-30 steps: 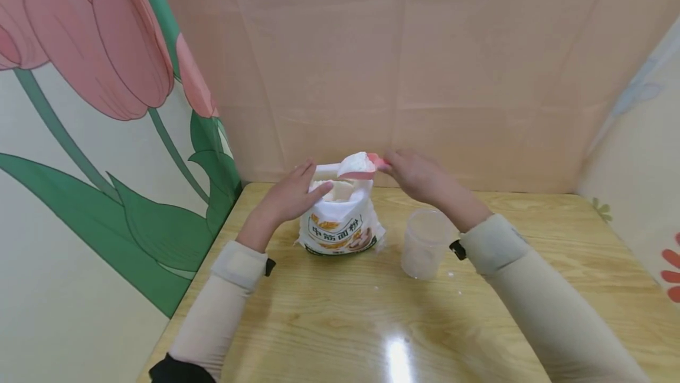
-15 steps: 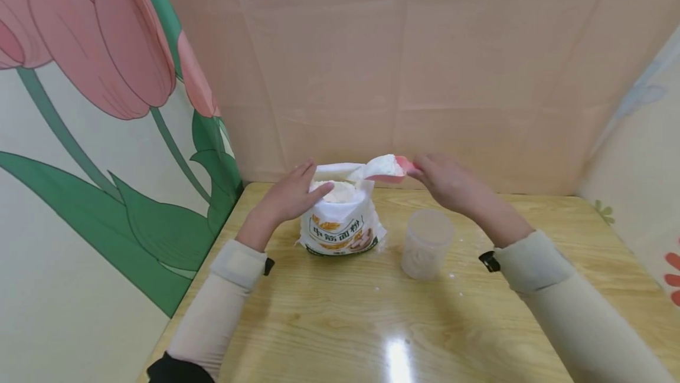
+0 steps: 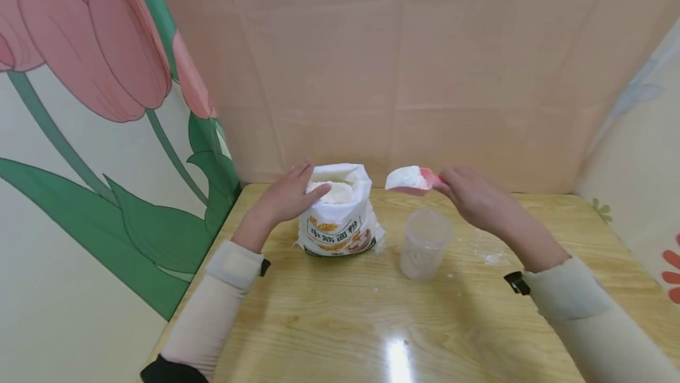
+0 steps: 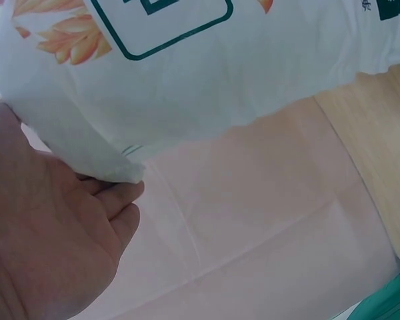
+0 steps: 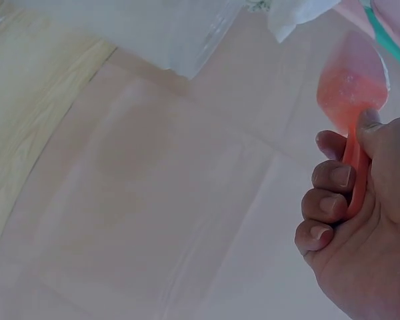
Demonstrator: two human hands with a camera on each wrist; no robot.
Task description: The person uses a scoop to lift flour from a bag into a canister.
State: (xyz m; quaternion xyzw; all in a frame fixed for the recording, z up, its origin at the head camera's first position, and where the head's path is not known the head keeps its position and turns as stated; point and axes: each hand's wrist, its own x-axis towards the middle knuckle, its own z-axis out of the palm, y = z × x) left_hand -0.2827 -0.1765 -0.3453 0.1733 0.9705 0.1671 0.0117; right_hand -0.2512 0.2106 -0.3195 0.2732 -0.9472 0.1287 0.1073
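Observation:
My right hand (image 3: 478,197) grips the handle of a pink scoop (image 5: 353,90) heaped with white flour (image 3: 408,177). It holds the scoop above and behind a clear plastic cup (image 3: 425,253), between the cup and the backdrop. In the right wrist view the fingers curl round the handle. My left hand (image 3: 284,197) holds the left side of an open white flour bag (image 3: 340,229), thumb over the mouth and other fingers at the outer side. The left wrist view shows fingertips at the edge of the bag (image 4: 187,100). More flour fills the bag near its top.
Everything stands on a wooden table (image 3: 329,324). Specks of flour and a small clear film-like patch (image 3: 491,258) lie right of the cup. A pinkish backdrop (image 3: 398,76) rises behind the table, and a tulip-painted wall (image 3: 95,206) borders it at left.
My right hand has carried the loaded scoop from over the bag's mouth to the right and slightly down, now behind the cup. The left hand stays at the bag.

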